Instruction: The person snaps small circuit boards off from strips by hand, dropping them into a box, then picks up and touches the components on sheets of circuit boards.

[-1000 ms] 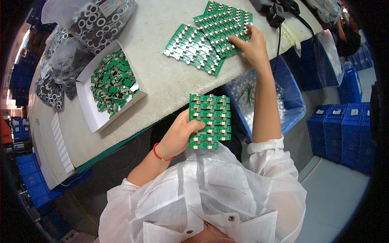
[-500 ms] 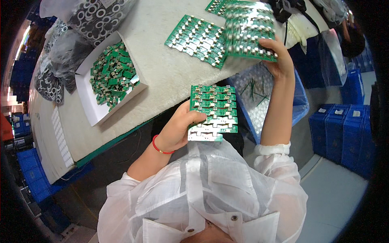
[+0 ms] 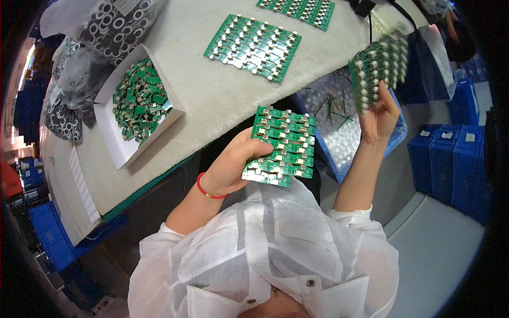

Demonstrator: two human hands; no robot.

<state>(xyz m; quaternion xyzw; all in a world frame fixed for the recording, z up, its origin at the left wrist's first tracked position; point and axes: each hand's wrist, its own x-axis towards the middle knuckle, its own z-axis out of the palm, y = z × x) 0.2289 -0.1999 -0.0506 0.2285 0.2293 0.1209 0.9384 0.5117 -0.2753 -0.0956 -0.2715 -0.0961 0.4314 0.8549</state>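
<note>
My left hand [image 3: 233,161], with a red cord at its wrist, grips a green circuit board panel [image 3: 286,143] by its left edge, thumb on top. The panel carries rows of small boards with metal connectors, and its lower right corner is cut away. On the right, my right hand [image 3: 379,116] holds up another circuit board panel [image 3: 379,66], tilted and smeared by motion, above a blue bin [image 3: 400,132]. One more green panel [image 3: 254,47] lies flat on the table [image 3: 201,95], and a further panel [image 3: 302,10] is cut off by the top edge.
A white box [image 3: 114,146] of loose small circuit boards [image 3: 140,100] stands at the table's left. Plastic bags of grey rings [image 3: 114,32] lie behind it. The blue bin has a bubbly lining and thin green strips [image 3: 331,108]. Blue crates [image 3: 445,164] stand far right.
My right hand has lifted its panel off the table and moved it right, tilting it up. The panel in my left hand has turned slightly. The view has shifted a little.
</note>
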